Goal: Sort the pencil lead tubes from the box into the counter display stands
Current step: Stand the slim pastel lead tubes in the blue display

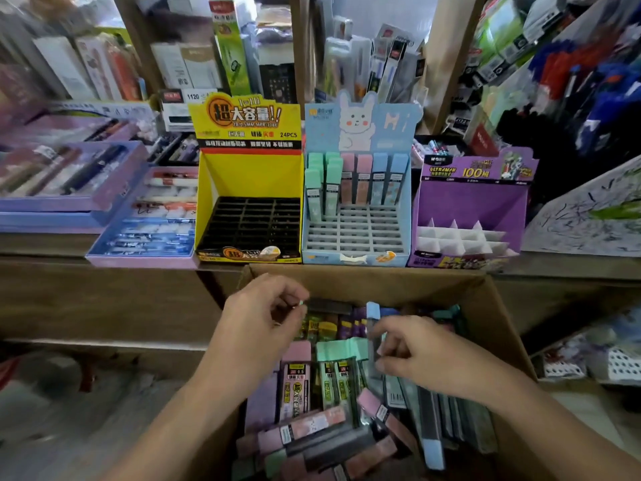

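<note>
Head cam: big cardboard box (499, 317) crammed with lead tubes (295, 376), just below the yellow stand (208, 203), blue stand (357, 259) and purple stand (468, 203). Right hand (423, 359) pinches a blue-capped tube (373, 312) upright in the pile. Left hand (256, 317) has its fingers curled, can't tell round what.

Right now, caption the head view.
Left hand and right hand dig among lead tubes in the box; only the blue stand holds any.
</note>
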